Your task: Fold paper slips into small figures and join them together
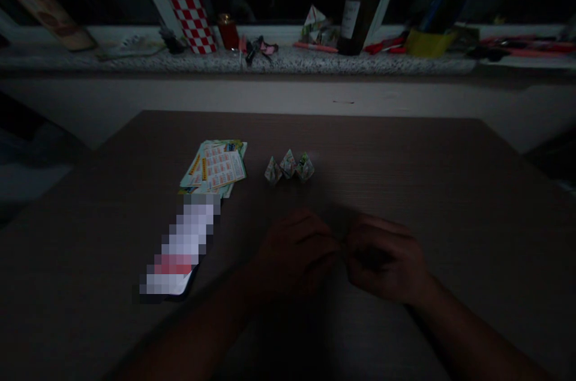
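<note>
In the dim light, my left hand (299, 249) and my right hand (384, 258) meet over the middle of the table, fingertips almost touching. Both are closed in a pinch. Whatever lies between the fingers is too dark and small to make out. Just beyond them stand several small folded paper pieces (288, 165), pointed at the top and printed in green and white. To their left lies a loose stack of printed paper cards (216, 168). A lit phone (182, 249), its screen blurred out, rests left of my left hand, touching the stack's near edge.
Behind the brown wooden table (405, 159) runs a speckled stone windowsill (279, 63). On it stand a red-and-white checkered bottle (193, 18), a small red jar (228, 32), a dark labelled bottle (355, 15), a folded paper piece (314, 24) and a yellow container (429, 43).
</note>
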`<state>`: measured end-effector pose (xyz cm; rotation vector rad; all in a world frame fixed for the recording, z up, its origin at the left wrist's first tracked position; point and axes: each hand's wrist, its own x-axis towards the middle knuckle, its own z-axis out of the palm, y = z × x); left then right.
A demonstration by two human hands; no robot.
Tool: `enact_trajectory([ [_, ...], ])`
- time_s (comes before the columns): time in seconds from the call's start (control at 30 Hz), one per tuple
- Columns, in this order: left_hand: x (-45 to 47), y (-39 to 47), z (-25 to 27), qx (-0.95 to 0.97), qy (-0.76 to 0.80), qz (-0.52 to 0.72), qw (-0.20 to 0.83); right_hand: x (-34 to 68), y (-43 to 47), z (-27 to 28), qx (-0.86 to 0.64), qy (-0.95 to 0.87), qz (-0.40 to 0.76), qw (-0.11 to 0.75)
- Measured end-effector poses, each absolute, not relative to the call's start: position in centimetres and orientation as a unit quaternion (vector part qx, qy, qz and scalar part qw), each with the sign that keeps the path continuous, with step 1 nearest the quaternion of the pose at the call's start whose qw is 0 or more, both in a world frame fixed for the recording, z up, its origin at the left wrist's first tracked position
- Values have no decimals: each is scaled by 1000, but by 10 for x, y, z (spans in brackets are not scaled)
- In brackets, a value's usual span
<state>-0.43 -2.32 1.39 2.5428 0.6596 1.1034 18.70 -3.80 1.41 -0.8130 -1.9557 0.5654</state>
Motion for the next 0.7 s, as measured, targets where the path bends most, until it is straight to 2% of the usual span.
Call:
enact_trajectory([
  [0.37,4,-26,10,801,232,459,305,188,-38,12,-335,-774,260,471],
  [0.7,-6,-19,11,684,347,513,384,195,-32,9,-353,-764,272,467],
])
